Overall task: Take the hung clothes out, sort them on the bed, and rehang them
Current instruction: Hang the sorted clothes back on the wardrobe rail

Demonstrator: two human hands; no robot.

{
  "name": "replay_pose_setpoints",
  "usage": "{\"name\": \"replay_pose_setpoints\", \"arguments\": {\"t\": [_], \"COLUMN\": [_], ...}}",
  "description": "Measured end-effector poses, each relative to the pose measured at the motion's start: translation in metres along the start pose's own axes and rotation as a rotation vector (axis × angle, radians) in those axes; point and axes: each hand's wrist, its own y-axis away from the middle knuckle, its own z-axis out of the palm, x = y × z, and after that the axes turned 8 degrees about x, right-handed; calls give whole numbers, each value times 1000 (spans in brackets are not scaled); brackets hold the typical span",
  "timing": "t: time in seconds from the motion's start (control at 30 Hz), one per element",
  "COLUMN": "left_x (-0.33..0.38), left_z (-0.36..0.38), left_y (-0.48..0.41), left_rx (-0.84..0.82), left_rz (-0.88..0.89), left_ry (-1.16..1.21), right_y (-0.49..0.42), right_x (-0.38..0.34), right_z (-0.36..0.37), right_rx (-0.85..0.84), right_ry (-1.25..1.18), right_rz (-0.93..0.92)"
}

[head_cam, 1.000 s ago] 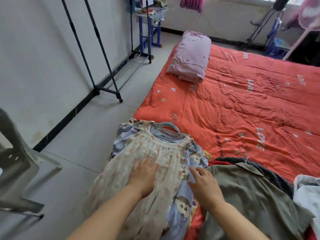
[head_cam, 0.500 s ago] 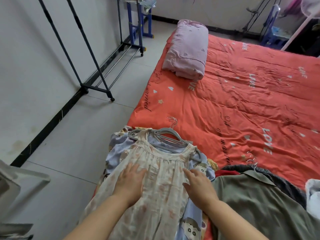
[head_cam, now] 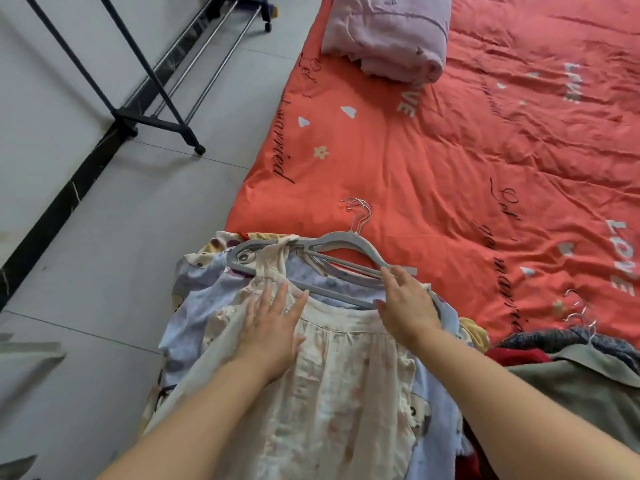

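Head view: cream dress (head_cam: 322, 393) on grey hanger (head_cam: 343, 242) tops the pile at bed's (head_cam: 450, 150) near-left corner. Left hand (head_cam: 273, 327) presses flat, fingers straight. Right hand (head_cam: 408, 306) rests on hanger shoulder, fingers uncurled. Fabric probably light, floppy; lift by stiff hanger.

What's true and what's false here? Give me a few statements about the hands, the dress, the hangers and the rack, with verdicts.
1. The left hand lies flat on the dress. True.
2. The blanket lies folded on the red cover. True.
3. The right hand rests on the blanket. False: it rests on the grey hangers.
4. The rack stands on the cover. False: it stands on the floor.
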Motion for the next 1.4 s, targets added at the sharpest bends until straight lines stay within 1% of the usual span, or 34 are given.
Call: {"name": "replay_pose_setpoints", "arguments": {"t": [0.13,0.27,0.37,0.43,0.53,0.6,0.73,0.87,0.93,1.1,1.17,1.23,1.3,1.37,1.4], "left_x": [-9,-15,-19,-20,-22,-26,-37,-46,-56,-96,-112,-122,-129,-130,-130], "left_z": [29,42,36,24,0,-17,-68,-127,-151,-198,-203,-202,-198,-189,-184], "left_y": [-20,-25,-25,-19,-2,10,45,92,120,219,269,324,384,446,476], "left_rx": [-15,-30,-36,4,132,251,500,748,821,984,1047,1093,1131,1157,1181], "left_rz": [-25,-18,-3,-3,2,31,103,113,119,137,90,4,-131,-303,-388], "left_ry": [-15,-10,22,62,135,219,265,281,247,262,202,160,150,150,141], "right_y": [-34,-51,-52,-44,-26,-8,42,100,129,185,206,229,257,290,309], "right_x": [3,3,7,6,-4,-18,-55,-102,-128,-192,-219,-246,-275,-307,-322], "right_z": [26,40,33,23,-6,-34,-94,-148,-175,-224,-230,-233,-234,-238,-239], "right_rx": [65,136,204,242,288,337,455,580,594,559,542,490,402,338,270], "right_ry": [33,76,106,120,76,46,63,-77,-126,-186,-212,-231,-256,-283,-262], "right_rz": [49,87,74,0,-111,-168,-308,-407,-485,-627,-738,-846,-965,-1083,-1128]}}
